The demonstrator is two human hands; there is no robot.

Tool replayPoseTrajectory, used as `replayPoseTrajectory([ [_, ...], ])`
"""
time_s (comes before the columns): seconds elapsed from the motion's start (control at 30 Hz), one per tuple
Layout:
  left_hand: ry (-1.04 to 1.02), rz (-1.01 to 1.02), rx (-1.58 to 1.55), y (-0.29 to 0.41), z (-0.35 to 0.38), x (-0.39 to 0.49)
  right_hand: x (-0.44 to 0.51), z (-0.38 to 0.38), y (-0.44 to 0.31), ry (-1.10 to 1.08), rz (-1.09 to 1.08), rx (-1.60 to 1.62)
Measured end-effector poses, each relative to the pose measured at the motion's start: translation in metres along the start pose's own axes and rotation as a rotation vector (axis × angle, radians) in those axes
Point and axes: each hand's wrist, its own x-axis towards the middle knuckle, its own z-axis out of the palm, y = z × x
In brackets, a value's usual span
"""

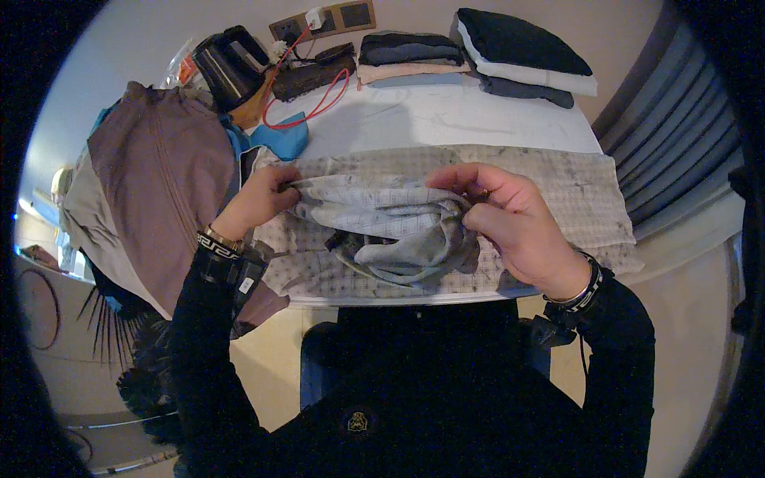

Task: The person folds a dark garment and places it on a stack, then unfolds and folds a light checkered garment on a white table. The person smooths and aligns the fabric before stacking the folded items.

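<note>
A crumpled light-grey garment (pixel 382 206) is stretched between my two hands, its lower part bunched in folds. My left hand (pixel 266 200) pinches its left end between thumb and fingers. At the other end, my right hand (pixel 514 221) grips the gathered fabric between thumb and curled fingers. Darker folds show beneath the bunch, and I cannot tell which part of the garment they are. Under it all lies a checked grey-beige cloth (pixel 556 203), spread along the near side of the white table (pixel 496 125).
A heap of clothes with a mauve garment (pixel 161 161) on top stands at my left. Behind it are a black electric kettle (pixel 230 66) and a red cable (pixel 266 107) plugged into a wall socket strip (pixel 323 21). Folded clothes (pixel 412 60) and another folded stack (pixel 526 54) line the back.
</note>
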Motion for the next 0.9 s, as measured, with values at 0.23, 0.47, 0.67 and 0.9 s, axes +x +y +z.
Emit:
replayPoseTrajectory([
  [0.23, 0.020, 0.030, 0.000, 0.000, 0.002, 0.000, -0.007, 0.008, -0.006, -0.204, 0.171, -0.080],
  [0.47, 0.049, -0.026, -0.020, -0.005, 0.004, -0.002, 0.000, 0.020, -0.005, -0.214, 0.230, 0.443],
  [0.67, 0.075, 0.063, 0.052, -0.002, 0.003, 0.000, -0.008, 0.021, 0.012, -0.186, -0.021, -0.434],
  [0.9, 0.029, -0.004, 0.035, 0.001, 0.003, 0.001, -0.020, 0.049, 0.051, -0.547, -0.971, -1.222],
])
